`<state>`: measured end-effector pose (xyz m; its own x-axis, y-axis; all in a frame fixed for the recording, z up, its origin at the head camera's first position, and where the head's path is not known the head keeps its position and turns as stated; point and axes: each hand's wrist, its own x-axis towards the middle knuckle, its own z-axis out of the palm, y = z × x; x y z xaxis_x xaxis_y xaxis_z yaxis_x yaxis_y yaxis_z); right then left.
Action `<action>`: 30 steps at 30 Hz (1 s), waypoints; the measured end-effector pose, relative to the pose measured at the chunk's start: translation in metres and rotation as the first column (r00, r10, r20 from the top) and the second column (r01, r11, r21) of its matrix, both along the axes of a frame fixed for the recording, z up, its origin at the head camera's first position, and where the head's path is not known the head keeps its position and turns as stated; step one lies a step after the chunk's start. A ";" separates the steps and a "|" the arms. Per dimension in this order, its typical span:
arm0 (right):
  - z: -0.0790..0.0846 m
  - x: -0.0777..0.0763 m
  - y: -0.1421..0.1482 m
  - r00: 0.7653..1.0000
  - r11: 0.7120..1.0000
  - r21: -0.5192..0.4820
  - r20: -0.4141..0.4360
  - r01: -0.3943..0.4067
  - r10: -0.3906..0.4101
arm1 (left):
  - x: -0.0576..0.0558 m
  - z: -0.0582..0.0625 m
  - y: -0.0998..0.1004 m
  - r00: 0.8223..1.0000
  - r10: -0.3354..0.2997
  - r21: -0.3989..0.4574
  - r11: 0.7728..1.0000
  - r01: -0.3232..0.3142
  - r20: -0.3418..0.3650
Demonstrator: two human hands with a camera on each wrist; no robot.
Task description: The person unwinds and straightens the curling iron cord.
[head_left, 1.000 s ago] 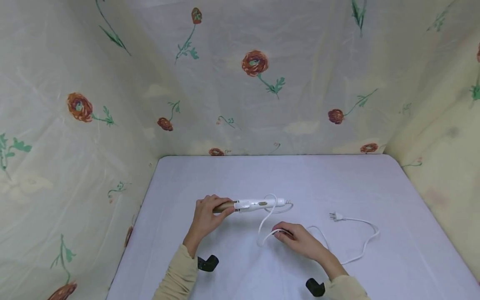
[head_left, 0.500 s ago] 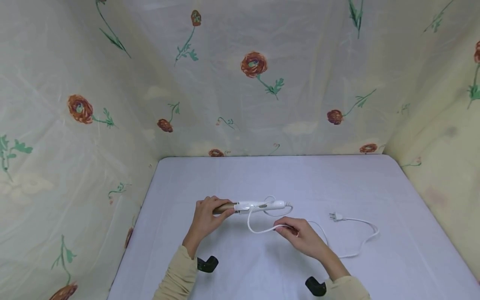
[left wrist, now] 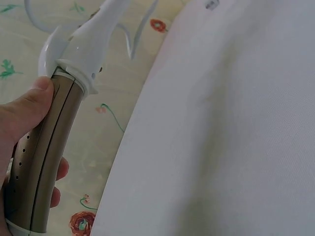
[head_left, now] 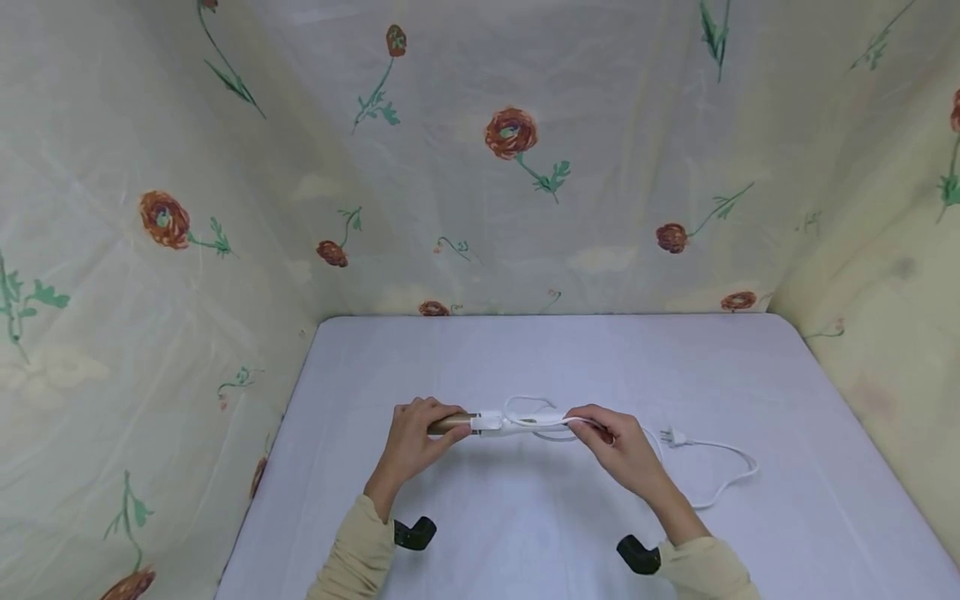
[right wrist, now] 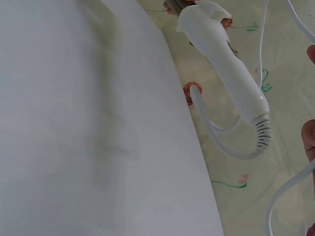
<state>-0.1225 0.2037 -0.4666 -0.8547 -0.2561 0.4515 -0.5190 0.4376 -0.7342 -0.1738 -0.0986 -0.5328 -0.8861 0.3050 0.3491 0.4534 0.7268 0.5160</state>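
My left hand [head_left: 411, 442] grips the gold barrel [left wrist: 51, 142] of a curling iron [head_left: 491, 422], thumb on the near side. Its white handle [right wrist: 229, 73] points right, held level above the table. Between thumb and fingers my right hand [head_left: 628, 457] pinches the white power cord [head_left: 742, 473], close by the handle's end. One stretch of cord lies across the handle, and a loop stands behind it. In the right wrist view the cord curves out of the ribbed strain relief [right wrist: 263, 132]. Most of the right hand is out of that view.
The plug [head_left: 674, 437] and the cord's tail lie on the white table [head_left: 555, 358], right of the right hand. Floral cloth walls [head_left: 600, 167] rise along the table's back and sides. Black camera mounts [head_left: 415, 533] sit at both wrists.
My right hand has moved up and slightly right, to the handle's end, drawing the cord up from in front of the curling iron to lie across its handle. My left hand has barely moved.
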 end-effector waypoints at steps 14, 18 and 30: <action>-0.031 -0.043 0.019 0.995 0.994 0.048 -0.029 0.097 -0.095 | 0.004 -0.002 -0.002 0.995 -0.078 -0.040 0.996 0.080 0.067; -0.043 -0.051 0.025 0.996 0.992 0.090 0.001 0.086 -0.086 | 0.006 -0.001 -0.003 0.990 -0.117 -0.035 0.992 0.120 0.079; -0.078 -0.061 0.026 0.987 0.964 0.251 0.108 0.092 -0.122 | 0.004 -0.002 -0.010 0.982 -0.174 0.034 0.984 0.172 0.069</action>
